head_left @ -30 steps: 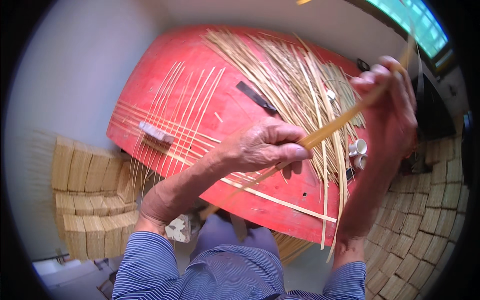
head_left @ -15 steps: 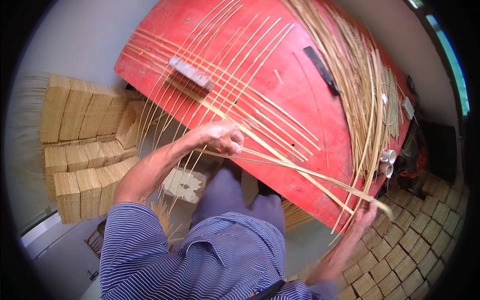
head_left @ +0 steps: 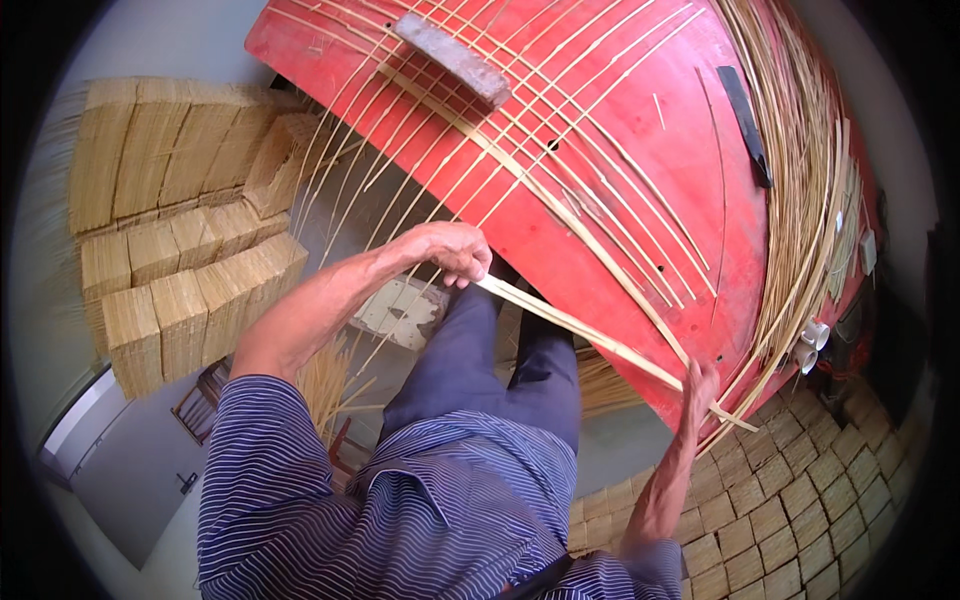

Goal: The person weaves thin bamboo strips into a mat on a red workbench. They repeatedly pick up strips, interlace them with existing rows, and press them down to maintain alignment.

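Note:
Two pale bamboo strips, lying close together, stretch between my hands along the table's near edge. My left hand is closed on their left end, beside the loose ends of the lattice strips. My right hand is closed round them near the other end, and short tips stick out past it. A lattice of thin crossed bamboo strips lies on the red table, weighed down by a grey-brown block. One wider strip runs along the lattice's near side towards my right hand.
A thick bundle of long strips covers the table's right side, next to a dark flat blade-like tool. White cups stand at the right edge. Stacked woven panels fill the left; more panel stacks stand lower right.
My view has shifted, so the table sits higher and further right. The held strips, spread apart before, now lie together. My right hand has moved inward from their far end.

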Available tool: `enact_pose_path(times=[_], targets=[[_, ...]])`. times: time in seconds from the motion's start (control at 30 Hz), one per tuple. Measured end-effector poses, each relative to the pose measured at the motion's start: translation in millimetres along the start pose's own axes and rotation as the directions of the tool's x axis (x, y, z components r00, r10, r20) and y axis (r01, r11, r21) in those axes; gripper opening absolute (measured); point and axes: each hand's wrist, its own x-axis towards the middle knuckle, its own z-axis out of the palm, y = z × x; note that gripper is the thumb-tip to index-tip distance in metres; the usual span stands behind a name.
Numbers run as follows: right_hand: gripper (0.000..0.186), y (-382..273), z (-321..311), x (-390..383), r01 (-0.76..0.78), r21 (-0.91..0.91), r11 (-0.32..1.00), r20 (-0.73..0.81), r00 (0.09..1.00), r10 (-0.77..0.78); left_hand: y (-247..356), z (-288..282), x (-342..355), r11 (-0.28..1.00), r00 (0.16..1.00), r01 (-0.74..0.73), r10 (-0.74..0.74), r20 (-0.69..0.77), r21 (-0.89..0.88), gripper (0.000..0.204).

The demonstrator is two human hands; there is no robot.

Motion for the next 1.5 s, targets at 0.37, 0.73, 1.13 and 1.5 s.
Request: enact_pose_path(times=[0.37,0.73,1.13,1.5], targets=[[0.019,-347.4,93.5,-61.2,0.291,0.629,0.721,0.683,0.236,-0.692,2.4,-14.5,-30.5,0.925,0.909,-0.169,0.279,-0.309,0.340,0.018],[0.025,-326.6,129.3,-18.1,-0.034,0.397,0.917,0.846,0.401,-0.351,-144.2,67.7,23.7,0.981,0.524,0.195,-0.118,-0.844,-0.016,0.036],[0.023,-365.9,179.6,-31.8,-0.092,0.301,0.949,0.925,0.269,-0.267,-121.5,74.0,-10.1,0.994,0.460,-0.090,-0.008,-0.888,-0.056,0.024],[0.022,-413.1,225.8,-43.0,-0.102,0.308,0.946,0.923,0.273,-0.271,-218.2,-16.3,9.1,0.970,0.526,-0.069,-0.165,-0.834,-0.235,0.043]])
